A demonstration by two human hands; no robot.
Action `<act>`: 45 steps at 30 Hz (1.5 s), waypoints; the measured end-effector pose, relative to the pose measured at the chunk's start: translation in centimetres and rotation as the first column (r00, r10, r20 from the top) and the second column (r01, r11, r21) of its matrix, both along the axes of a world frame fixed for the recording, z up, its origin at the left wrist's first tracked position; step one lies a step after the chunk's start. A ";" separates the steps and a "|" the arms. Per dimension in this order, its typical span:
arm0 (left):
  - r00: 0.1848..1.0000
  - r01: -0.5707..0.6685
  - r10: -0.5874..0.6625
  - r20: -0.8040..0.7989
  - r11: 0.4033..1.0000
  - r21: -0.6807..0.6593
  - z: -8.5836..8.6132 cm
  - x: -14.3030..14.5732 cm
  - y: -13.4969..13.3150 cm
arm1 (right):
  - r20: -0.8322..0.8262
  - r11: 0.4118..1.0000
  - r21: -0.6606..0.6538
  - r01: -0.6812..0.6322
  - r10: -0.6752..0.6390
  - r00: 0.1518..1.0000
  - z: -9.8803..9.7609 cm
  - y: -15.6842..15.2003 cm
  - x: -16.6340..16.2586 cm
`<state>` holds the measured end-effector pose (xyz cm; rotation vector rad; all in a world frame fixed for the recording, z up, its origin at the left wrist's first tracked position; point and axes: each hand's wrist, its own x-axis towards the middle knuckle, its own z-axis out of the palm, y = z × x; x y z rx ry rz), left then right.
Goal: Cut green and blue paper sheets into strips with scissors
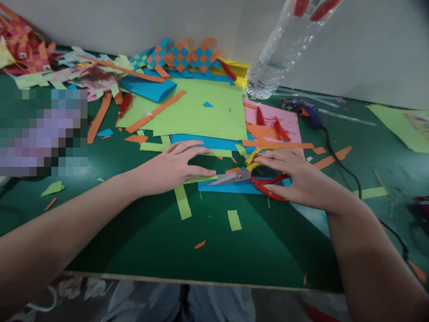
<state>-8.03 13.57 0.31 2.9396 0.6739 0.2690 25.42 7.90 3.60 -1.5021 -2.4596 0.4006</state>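
My right hand point(288, 172) grips a pair of scissors point(236, 177) with yellow and red handles. Their blades point left and sit slightly apart, over a blue paper piece point(231, 187). Opposite the tips is my left hand point(182, 163), palm down with its fingers spread. Its thumb touches a light green paper strip point(201, 179) beside the blade tips; the rest of that strip is partly hidden by the hand. Another green strip point(182, 202) lies just below, and a short green piece point(234, 220) rests nearer the table's front edge.
Green sheets point(201, 107) lie behind my hands. Woven paper fish point(182, 56) lean at the wall, near a tilted plastic bottle point(279, 49). At right sits a glue gun point(306, 112) with a black cord. Orange strips point(156, 112) and scraps are scattered about. A pixelated area covers the left.
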 end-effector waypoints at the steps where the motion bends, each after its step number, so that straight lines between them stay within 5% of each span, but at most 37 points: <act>1: 1.000 -0.007 0.007 -0.004 1.000 -0.006 0.0 0.0 0.0 | -0.004 1.000 0.001 -0.007 0.007 1.000 0.0 0.0 0.0; 26: 1.000 0.003 -0.003 0.004 1.000 0.002 0.1 0.1 -0.1 | 0.046 0.999 0.007 -0.051 0.051 0.998 -0.3 -0.5 -0.3; 35: 0.975 -0.069 0.051 0.215 0.994 0.080 0.2 1.7 -1.6 | 0.064 0.999 0.026 -0.025 0.024 0.998 0.0 -0.4 0.3; 39: 0.990 0.098 -0.094 0.108 0.995 -0.032 1.2 -0.1 -0.3 | 0.082 1.000 0.001 -0.014 0.014 0.997 -0.1 -0.3 0.6; 45: 0.994 0.076 -0.086 -0.064 0.987 -0.144 1.5 -2.0 0.7 | 0.067 1.000 -0.021 -0.019 0.020 0.998 0.0 -0.4 0.5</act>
